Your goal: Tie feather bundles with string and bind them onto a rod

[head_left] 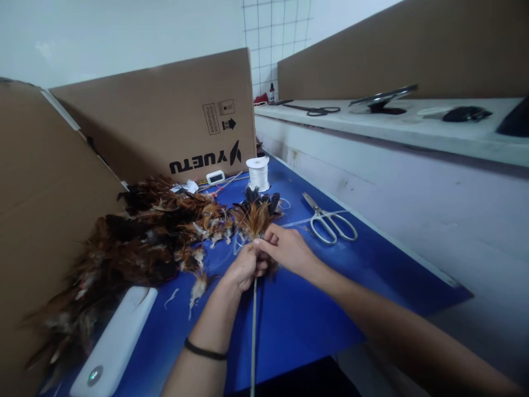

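Note:
My left hand [245,267] is closed around a thin pale stick [253,336] that runs down toward me. My right hand [286,249] pinches the base of a small bunch of brown and black feathers [257,214] held against the top of the stick. The two hands touch each other above the blue table top [297,314]. A large heap of loose brown feathers [144,237] lies just left of my hands. A thin white thread [306,220] trails across the table from the bunch toward the scissors.
A white thread spool [258,172] stands behind the bunch, silver scissors [330,220] lie to the right. Cardboard boxes [165,121] wall the left and back. A white device [113,344] lies at the near left. A raised ledge [392,127] on the right holds black scissors and other items.

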### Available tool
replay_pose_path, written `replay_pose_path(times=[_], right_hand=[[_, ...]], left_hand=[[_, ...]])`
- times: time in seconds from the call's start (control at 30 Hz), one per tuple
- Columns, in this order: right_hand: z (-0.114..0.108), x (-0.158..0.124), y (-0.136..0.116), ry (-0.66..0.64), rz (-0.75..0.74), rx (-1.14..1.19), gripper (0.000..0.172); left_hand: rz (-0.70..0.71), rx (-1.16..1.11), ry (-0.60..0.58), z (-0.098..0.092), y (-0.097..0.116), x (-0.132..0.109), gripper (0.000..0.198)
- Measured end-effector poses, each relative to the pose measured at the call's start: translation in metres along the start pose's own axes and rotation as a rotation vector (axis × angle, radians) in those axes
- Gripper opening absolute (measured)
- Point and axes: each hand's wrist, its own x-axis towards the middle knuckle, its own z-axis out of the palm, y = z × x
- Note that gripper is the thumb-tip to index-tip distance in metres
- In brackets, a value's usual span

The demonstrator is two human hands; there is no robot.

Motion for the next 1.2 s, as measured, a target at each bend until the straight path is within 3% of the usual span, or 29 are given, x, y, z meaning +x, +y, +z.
replay_pose_path(times=[0.17, 0.37, 0.57, 0.67, 0.8, 0.97, 1.2], right_hand=[[0.011, 0.015, 0.004, 0.015, 0.127, 0.106, 0.036], [0.021, 0.019, 0.013, 0.011, 0.13, 0.258, 0.029], [0.032, 0.021, 0.021, -0.077, 0.213, 0.632, 0.027], [0.031, 0.02, 0.019, -0.105, 0.232, 0.787, 0.025], [0.027, 0.02, 0.017, -0.088, 0.223, 0.824, 0.023], [0.024, 0.02, 0.018, -0.127, 0.281, 0.92, 0.023], [0.018, 0.019, 0.016, -0.171, 0.268, 0.993, 0.028]], left_hand=[[0.013, 0.008, -0.001, 0.004, -0.001, 0.0, 0.033], [0.004, 0.037, 0.014, 0.008, 0.001, -0.002, 0.04], [0.022, 0.05, -0.027, 0.007, 0.0, -0.003, 0.04], [0.027, 0.044, -0.04, 0.006, 0.001, -0.004, 0.031], [-0.033, -0.063, -0.054, 0.004, 0.005, -0.004, 0.021], [-0.092, -0.27, -0.16, 0.001, 0.01, -0.003, 0.025], [-0.086, -0.301, -0.05, 0.001, 0.005, -0.001, 0.029]])
